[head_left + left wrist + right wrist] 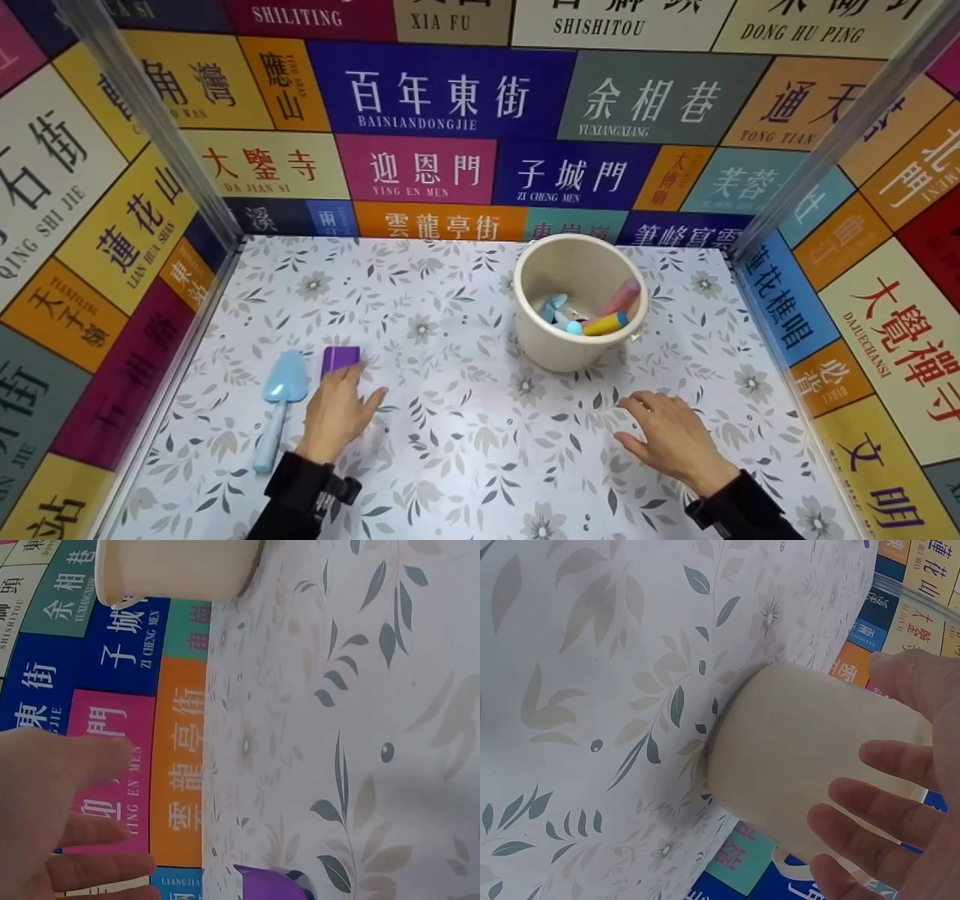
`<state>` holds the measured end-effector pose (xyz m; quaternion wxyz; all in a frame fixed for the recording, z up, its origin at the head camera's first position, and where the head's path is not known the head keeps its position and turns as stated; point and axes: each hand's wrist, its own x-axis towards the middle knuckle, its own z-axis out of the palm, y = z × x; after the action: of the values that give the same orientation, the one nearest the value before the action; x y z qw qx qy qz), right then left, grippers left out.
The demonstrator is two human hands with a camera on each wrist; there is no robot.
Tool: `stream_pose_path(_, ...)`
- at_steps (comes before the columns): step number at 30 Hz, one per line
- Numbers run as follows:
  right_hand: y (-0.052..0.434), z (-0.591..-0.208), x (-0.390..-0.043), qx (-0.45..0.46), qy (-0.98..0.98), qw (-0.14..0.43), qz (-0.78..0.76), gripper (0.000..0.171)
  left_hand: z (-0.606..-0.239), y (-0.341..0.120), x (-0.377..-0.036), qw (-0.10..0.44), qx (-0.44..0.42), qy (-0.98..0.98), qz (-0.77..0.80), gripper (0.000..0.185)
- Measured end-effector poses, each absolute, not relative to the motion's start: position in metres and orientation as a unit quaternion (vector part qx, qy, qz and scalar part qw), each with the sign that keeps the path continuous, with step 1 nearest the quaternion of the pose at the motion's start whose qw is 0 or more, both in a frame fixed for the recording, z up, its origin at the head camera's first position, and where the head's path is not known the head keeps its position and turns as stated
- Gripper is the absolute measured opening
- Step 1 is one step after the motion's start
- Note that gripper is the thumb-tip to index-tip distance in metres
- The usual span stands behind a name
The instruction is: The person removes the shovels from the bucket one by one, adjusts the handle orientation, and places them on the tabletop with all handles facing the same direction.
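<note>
The left hand (337, 412) lies flat on the desk (465, 450) with its fingers straight. Its fingertips touch a purple block (340, 358), but they do not grip it. In the left wrist view the fingers (90, 832) are spread and loose, and a corner of the block (271, 883) peeks in at the bottom.

Just beside that hand, on its left, lies a light blue shovel (279, 405). Its scoop points to the back wall and its handle points to the person.

The right hand (670, 439) is open too, with fingers straight and a bit apart. It holds nothing. It sits low over the desk, near a cream bucket (577, 341), but not touching it. The right wrist view shows the fingers (889, 814) spread in front of the bucket's side (795, 757).

The bucket stands upright at the back right of the desk. Inside are small toys: a pink one (621, 298), a yellow one (604, 324) and a light blue one (556, 309).

The 2 hands are well apart. Walls with bright street signs (442, 97) stand around the desk.
</note>
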<state>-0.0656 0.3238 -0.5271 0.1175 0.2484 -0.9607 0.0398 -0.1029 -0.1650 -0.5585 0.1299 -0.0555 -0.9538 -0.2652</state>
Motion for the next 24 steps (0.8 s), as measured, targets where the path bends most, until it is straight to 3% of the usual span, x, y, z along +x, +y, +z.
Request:
stream_pose_path(4, 0.324, -0.527, -0.064, 0.245, -0.963, 0.110, 0.039, 0.039, -0.557, -0.157, -0.096, 0.170, -0.131, -0.943, -0.253, 0.062)
stream_pose_path(11, 0.323, -0.528, -0.063, 0.245, -0.962, 0.112, 0.043, 0.040, -0.553, -0.143, -0.083, 0.124, -0.185, -0.948, -0.226, 0.075)
stream_pose_path(24, 0.322, -0.527, -0.066, 0.262, -0.953, 0.145, 0.040, 0.040, -0.555, -0.120, -0.066, 0.175, -0.244, -0.940, -0.159, 0.065)
